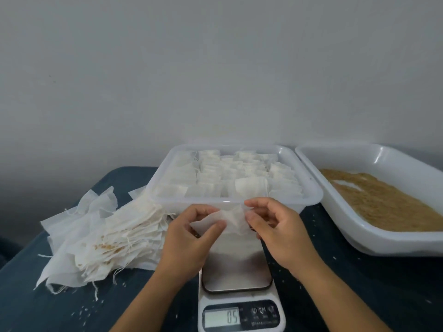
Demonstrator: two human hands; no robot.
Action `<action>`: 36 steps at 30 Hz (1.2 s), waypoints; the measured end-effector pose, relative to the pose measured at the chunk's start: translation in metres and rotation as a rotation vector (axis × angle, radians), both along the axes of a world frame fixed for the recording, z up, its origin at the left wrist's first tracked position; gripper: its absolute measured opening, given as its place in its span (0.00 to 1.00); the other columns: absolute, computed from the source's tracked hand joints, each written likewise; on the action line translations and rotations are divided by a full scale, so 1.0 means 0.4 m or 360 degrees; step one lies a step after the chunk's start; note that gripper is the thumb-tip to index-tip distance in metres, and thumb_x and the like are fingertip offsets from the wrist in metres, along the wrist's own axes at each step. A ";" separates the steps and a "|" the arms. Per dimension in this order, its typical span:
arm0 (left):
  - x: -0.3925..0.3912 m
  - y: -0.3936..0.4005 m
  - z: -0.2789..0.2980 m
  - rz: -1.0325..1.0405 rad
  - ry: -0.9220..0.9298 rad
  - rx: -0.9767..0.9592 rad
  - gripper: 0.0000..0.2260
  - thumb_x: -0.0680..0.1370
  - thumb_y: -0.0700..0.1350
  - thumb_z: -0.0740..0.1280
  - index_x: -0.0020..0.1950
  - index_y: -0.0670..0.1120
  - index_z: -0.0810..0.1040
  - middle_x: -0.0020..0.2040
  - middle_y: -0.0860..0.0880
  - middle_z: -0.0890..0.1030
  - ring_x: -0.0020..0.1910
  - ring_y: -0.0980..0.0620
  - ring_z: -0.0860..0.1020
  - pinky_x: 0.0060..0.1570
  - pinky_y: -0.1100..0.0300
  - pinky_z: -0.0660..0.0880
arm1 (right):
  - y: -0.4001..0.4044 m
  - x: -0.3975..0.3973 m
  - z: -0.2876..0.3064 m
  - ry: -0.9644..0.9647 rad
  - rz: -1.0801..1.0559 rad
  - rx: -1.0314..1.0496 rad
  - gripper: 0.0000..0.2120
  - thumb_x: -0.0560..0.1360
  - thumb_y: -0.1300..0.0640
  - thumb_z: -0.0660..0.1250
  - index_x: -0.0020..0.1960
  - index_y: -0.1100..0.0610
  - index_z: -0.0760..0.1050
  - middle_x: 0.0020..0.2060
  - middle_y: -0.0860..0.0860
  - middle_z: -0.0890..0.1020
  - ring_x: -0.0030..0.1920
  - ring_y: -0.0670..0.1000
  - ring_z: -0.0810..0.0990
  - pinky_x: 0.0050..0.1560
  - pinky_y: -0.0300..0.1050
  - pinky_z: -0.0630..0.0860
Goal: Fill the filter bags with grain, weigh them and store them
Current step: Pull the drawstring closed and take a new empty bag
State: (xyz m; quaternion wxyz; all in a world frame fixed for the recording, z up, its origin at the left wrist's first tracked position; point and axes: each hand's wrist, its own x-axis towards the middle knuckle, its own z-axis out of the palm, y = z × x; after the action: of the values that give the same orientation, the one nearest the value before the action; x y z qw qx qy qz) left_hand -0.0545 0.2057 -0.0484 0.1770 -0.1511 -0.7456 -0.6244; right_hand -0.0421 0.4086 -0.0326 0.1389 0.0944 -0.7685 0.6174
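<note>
Right above the white digital kitchen scale with the steel platform (237, 271) you've got one thin white empty filter bag (227, 220) stretched between both hands, left hand (191, 236) pinching its near-left edge with thumb and fingers, right hand (275, 226) pinching the right edge, so it looks like you're teasing the mouth open before filling. Honestly the main risk I see is the bag itself: that material looks flimsy, and if you tug the two sides apart too hard it could tear or the drawstring could slip out. Second thing, the display on the scale reads something like 05 with nothing clearly sitting on the platform, though your hands hide its far end, so I'd guess it needs a tare or your weights will be off. The grain sits in the big white plastic tray of brown grain (383, 202) to the right of the scale, so every scoop travels over dark blue tabletop (36, 295) that already has stray kernels on it; an only half-opened bag mouth would spill more. Just behind the scale, the clear rectangular plastic container (233, 200) is packed nearly full with filled bags, so cramming another in might pop one open. Left of the scale, the loose pile of empty white bags (103, 236) hangs toward the table edge and could slide off if your elbow bumps it.
</note>
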 end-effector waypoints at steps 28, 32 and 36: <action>0.027 0.003 0.014 -0.0054 0.0120 -0.0464 0.06 0.77 0.48 0.74 0.41 0.50 0.84 0.38 0.53 0.81 0.41 0.53 0.80 0.41 0.62 0.74 | 0.008 0.018 0.005 0.1024 -0.0054 0.1058 0.09 0.79 0.60 0.72 0.58 0.54 0.84 0.47 0.41 0.84 0.50 0.47 0.81 0.48 0.44 0.79; 0.024 0.002 0.019 0.0087 0.0155 -0.0404 0.09 0.75 0.48 0.76 0.37 0.58 0.81 0.38 0.60 0.81 0.40 0.57 0.79 0.39 0.72 0.70 | -0.006 0.022 -0.001 0.0983 -0.0171 0.0912 0.13 0.77 0.60 0.75 0.61 0.56 0.82 0.52 0.45 0.85 0.54 0.49 0.82 0.54 0.44 0.78; 0.028 -0.002 0.027 0.0144 0.0188 -0.0253 0.06 0.72 0.59 0.73 0.40 0.58 0.83 0.40 0.59 0.84 0.43 0.56 0.82 0.41 0.72 0.72 | -0.009 0.027 0.001 0.1041 -0.0300 0.0851 0.12 0.76 0.60 0.76 0.59 0.57 0.83 0.54 0.47 0.83 0.55 0.49 0.81 0.57 0.43 0.78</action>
State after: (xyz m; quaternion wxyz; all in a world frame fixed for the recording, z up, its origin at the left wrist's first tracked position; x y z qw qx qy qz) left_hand -0.0432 0.2049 -0.0377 0.2361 -0.1675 -0.7870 -0.5448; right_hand -0.0312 0.4049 -0.0321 0.4015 0.2473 -0.8222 0.3188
